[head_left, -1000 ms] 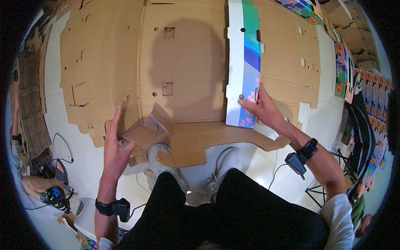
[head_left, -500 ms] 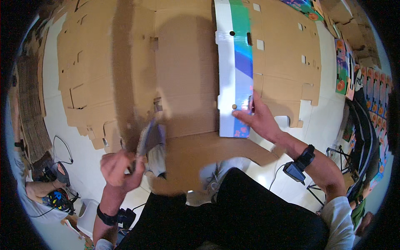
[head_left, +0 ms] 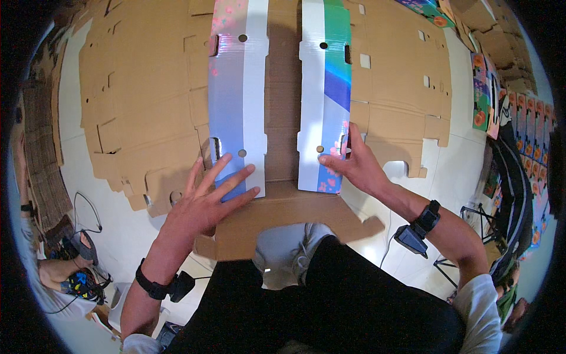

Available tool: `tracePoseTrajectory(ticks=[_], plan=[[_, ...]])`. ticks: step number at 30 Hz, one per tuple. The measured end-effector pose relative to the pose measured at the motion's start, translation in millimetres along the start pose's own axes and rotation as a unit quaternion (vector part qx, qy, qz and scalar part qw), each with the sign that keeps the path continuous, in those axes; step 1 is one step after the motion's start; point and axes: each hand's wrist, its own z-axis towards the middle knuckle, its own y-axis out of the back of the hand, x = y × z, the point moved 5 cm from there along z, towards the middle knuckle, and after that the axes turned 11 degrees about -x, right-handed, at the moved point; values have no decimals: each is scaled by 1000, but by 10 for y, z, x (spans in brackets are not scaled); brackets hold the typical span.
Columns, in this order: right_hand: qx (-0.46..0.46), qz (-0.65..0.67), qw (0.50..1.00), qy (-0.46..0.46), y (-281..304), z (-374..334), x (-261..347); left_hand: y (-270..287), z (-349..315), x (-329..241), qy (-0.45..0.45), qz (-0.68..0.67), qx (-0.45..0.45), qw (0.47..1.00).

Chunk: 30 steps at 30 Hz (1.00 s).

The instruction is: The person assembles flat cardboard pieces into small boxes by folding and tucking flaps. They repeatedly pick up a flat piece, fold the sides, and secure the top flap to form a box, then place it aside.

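Note:
In front of me lies a partly folded cardboard carton (head_left: 283, 100) with its plain brown inside showing. Two long folded side panels run along it. The left panel (head_left: 227, 106) is lilac and white, and the right panel (head_left: 312, 112) is white, green and blue with pink flowers. My left hand (head_left: 203, 200) lies with fingers spread on the near end of the left panel. My right hand (head_left: 362, 168) grips the right panel's outer edge, thumb on top and fingers partly hidden behind it. A brown end flap (head_left: 236, 233) stretches toward my legs.
Flat brown cardboard sheets (head_left: 135, 100) spread beneath the carton on both sides. Printed cartons (head_left: 527, 124) are stacked at the right, near a dark garment (head_left: 513, 183). Stacked cardboard (head_left: 44, 153) stands at the left edge, with another person's leg (head_left: 56, 271) and a cable nearby.
The left panel has folded inward, so its printed face now shows. My left hand has gone from a closed grip to spread fingers on it. My right hand stays at the right panel.

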Motion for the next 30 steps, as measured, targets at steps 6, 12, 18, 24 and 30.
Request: tracePoseTrajectory(ticks=[6,12,18,24,30], plan=[[1,-29,1000,8,-11,-18,-42,13,80,243,100,-280,-129,946],[-35,87,995,-18,22,-44,-206,-170,-48,235,344,-255,-301,852],[0,171,985,-36,-5,55,-407,-117,-41,175,288,-230,-350,861],[-130,125,982,-55,427,-27,-375,-239,-32,299,328,-236,-286,869],[-160,-90,976,119,478,-404,108,-192,-54,308,229,-190,-313,902]])
